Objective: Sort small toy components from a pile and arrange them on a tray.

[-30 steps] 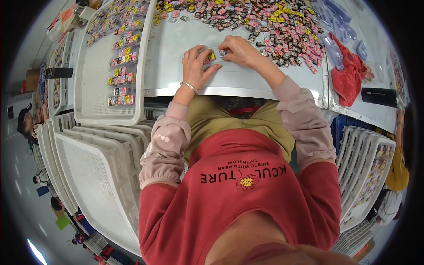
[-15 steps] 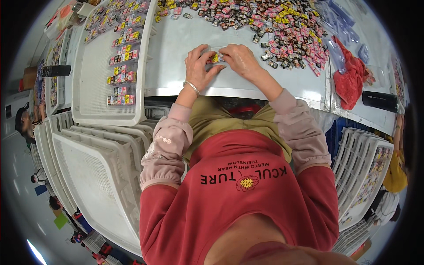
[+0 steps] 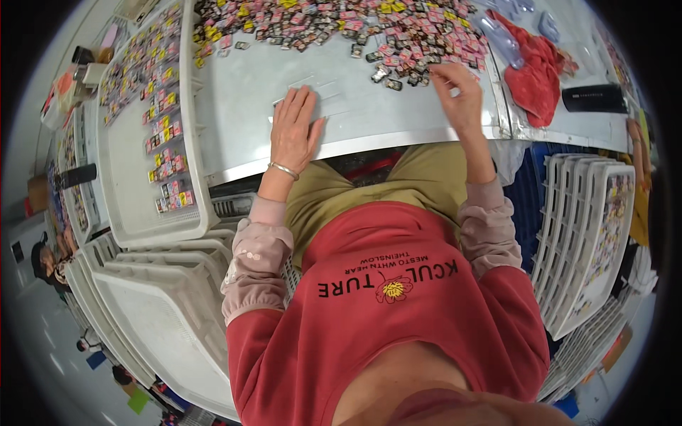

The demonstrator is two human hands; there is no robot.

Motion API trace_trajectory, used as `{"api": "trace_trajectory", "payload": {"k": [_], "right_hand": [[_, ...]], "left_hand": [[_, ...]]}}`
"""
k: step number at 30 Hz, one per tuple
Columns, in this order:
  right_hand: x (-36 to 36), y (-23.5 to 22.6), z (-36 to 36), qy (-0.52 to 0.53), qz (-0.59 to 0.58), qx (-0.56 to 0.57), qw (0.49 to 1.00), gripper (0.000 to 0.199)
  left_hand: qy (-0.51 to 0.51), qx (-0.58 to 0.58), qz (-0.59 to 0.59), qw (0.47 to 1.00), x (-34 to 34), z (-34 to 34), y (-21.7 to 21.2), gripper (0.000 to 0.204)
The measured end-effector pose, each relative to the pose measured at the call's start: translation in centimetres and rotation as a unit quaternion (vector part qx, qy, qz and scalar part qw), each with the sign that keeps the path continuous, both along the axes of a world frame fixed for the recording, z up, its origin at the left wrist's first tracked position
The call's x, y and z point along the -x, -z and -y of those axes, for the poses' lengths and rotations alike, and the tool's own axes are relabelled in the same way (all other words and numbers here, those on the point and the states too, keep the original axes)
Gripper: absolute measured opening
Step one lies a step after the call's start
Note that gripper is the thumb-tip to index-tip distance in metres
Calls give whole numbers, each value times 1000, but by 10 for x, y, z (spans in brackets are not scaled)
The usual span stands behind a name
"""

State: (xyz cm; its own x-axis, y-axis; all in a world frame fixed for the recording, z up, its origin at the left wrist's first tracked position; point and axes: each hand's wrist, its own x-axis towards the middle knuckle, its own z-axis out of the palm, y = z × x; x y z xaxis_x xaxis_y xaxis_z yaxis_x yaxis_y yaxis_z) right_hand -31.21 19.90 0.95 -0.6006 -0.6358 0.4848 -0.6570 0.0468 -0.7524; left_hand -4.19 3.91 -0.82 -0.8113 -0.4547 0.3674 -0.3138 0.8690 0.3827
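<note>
My left hand [image 3: 293, 131] lies flat on the white worktable [image 3: 241, 131], fingers stretched out and thumb apart. Beside its fingertips are thin clear plastic edges [image 3: 323, 92], perhaps a clear tray; whatever lies under the palm is hidden. Further right, my right hand [image 3: 462, 96] is at the near edge of a heap of small pink, black and yellow printed blocks [image 3: 408, 53]. Its fingers are bent in toward the thumb at the blocks. Whether a block is between the fingertips is too small to make out.
On the left stands a white perforated tray [image 3: 128, 206] holding rows of blocks in clear packs [image 3: 170, 165]. Stacked white trays [image 3: 156, 298] lean below it, with more trays [image 3: 586, 234] at right. A red cloth [image 3: 529, 78] and a black cylinder [image 3: 595, 99] lie at right.
My hands were together over a few small blocks at the table's middle. They have parted: the left now rests flat, while the right has moved right to the heap. The whole view has shifted slightly.
</note>
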Motion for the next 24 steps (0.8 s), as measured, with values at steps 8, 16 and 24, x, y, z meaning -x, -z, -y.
{"api": "trace_trajectory", "payload": {"k": [8, 16, 24], "right_hand": [[-33, 4, 21, -40, -21, -109, 993, 16], [-37, 9, 28, -54, -172, -187, 966, 23], [8, -3, 36, -82, -176, -186, 963, 27]], "left_hand": [[-24, -14, -2, 1000, -6, 0, 3, 49], [-269, -82, -234, 931, -61, 15, -9, 26], [-220, -83, -185, 954, -53, 10, 3, 22]]}}
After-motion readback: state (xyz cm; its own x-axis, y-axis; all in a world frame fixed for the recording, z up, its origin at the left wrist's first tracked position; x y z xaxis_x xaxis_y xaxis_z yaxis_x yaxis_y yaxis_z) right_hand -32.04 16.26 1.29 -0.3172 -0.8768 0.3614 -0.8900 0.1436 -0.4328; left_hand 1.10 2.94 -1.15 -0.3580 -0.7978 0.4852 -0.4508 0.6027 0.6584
